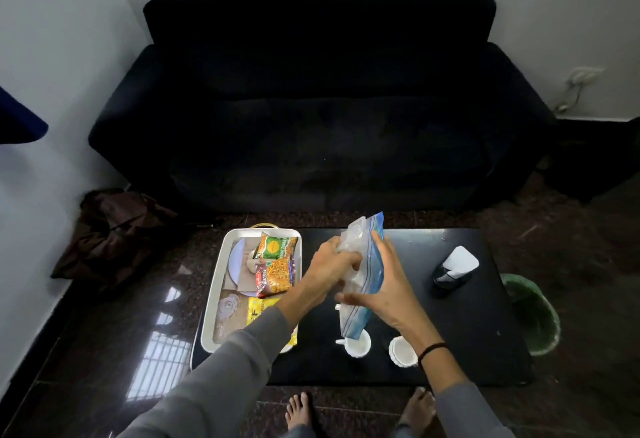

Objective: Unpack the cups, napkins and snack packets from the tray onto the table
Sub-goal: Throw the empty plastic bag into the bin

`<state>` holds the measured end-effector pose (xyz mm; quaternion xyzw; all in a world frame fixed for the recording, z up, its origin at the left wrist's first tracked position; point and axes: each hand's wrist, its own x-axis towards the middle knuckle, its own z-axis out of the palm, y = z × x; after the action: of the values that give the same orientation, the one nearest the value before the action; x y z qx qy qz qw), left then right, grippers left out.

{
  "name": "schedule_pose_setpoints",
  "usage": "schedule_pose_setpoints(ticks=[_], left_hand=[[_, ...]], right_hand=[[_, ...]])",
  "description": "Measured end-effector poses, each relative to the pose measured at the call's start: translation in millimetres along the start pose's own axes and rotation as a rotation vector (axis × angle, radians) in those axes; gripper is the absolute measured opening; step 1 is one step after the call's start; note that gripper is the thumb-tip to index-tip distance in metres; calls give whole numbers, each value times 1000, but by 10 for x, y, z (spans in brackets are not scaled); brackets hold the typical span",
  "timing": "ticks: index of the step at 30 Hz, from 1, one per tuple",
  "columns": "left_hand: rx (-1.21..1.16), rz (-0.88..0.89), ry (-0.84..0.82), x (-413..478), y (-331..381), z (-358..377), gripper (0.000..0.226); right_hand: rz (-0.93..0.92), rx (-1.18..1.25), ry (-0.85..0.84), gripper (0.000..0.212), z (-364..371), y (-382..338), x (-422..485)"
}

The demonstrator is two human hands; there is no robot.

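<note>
Both hands, left (pixel 334 264) and right (pixel 384 285), pinch a clear bag (pixel 362 275) over the tabletop (pixel 485 316); next, probably set it by the cups (pixel 358 342).

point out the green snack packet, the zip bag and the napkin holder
green snack packet (pixel 276 246), head view, middle of its front
zip bag (pixel 367 257), head view, clear side between the hands
napkin holder (pixel 450 279), head view, dark base

Black table (pixel 485 316): white tray (pixel 217 285), two white cups (pixel 360 344), napkin holder (pixel 453 273).
</note>
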<state>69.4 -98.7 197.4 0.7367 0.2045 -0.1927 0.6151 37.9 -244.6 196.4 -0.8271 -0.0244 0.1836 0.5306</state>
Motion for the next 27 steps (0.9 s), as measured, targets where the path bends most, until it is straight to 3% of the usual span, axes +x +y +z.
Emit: schedule_pose_setpoints(ticks=[2, 7, 11, 22, 25, 27], left_hand=[[-27, -5, 0, 47, 56, 213, 41], [-62, -15, -21, 177, 237, 942, 12], [2, -32, -76, 289, 422, 1658, 27], [88, 196, -268, 485, 374, 3556, 38], [206, 237, -364, 659, 279, 4015, 52], [187, 151, -512, 799, 177, 4272, 56]], right_hand=[[-32, -39, 31, 138, -174, 117, 15], [-135, -64, 111, 123, -752, 507, 46], [-153, -1, 241, 101, -1258, 906, 8], [100, 214, 608, 37, -2606, 2016, -139], [236, 303, 735, 34, -2881, 2506, -189], [323, 363, 807, 32, -3063, 2819, -200]])
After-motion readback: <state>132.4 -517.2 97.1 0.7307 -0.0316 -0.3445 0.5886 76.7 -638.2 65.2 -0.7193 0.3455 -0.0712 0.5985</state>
